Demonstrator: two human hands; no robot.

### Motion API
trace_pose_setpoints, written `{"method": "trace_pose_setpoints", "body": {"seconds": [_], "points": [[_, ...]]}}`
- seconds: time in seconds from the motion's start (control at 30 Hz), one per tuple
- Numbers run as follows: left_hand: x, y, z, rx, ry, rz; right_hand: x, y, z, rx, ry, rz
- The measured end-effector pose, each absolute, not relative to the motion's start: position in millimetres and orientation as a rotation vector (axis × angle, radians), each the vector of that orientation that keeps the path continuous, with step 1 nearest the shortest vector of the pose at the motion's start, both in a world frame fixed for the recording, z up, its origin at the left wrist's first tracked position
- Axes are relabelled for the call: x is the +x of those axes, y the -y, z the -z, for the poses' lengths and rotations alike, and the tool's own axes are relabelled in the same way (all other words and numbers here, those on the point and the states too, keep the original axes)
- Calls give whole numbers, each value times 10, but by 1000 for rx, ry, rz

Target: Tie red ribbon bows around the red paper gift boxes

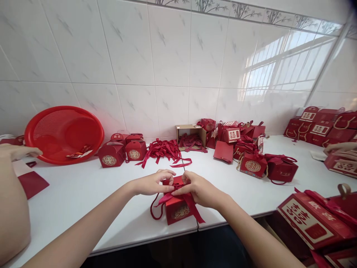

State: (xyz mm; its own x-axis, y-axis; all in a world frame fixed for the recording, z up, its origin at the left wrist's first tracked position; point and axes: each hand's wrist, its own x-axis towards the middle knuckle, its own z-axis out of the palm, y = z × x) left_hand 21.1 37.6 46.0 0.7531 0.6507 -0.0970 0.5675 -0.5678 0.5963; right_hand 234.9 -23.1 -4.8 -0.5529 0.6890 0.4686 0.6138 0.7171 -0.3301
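A small red gift box (178,209) with a gold emblem stands at the table's front edge, a dark red cord handle looping off its left side. Over its top runs a red ribbon (195,209), one tail hanging down the right front. My left hand (158,182) is at the top left of the box, fingers curled and pinching the ribbon. From the right, my right hand (196,188) pinches the ribbon at the middle of the box top, thumb and forefinger together. The fingers partly hide the knot area.
Loose red ribbons (161,152) lie behind, beside a cardboard box (191,130) of ribbon. A red basket (64,111) leans on the wall. Gift boxes (253,165) cluster right; more (306,219) are stacked near right. Other people's hands (21,152) show at both sides.
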Motion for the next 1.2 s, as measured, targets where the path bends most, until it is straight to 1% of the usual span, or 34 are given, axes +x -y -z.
{"method": "trace_pose_setpoints", "body": {"seconds": [0.23,0.37,0.5,0.63,0.77,0.9,1.0,1.2], "points": [[189,-351,-435,2295,-805,-155,2361,199,46,-921,2409,-137],[168,-381,-418,2315,-875,-166,2365,193,64,-909,2409,-126],[207,-371,-410,2302,-840,-307,2370,191,82,-900,2407,-94],[272,-362,-405,2072,-698,-426,2377,188,89,-885,2399,-88],[215,-411,-428,2011,-715,-359,2376,194,88,-906,2404,-92],[140,-419,-461,2138,-863,-308,2371,183,100,-898,2409,-78],[182,-348,-432,2146,-846,-420,2373,177,110,-898,2402,-75],[351,-205,-238,2053,-832,-757,2395,217,107,-844,2299,-103]]}}
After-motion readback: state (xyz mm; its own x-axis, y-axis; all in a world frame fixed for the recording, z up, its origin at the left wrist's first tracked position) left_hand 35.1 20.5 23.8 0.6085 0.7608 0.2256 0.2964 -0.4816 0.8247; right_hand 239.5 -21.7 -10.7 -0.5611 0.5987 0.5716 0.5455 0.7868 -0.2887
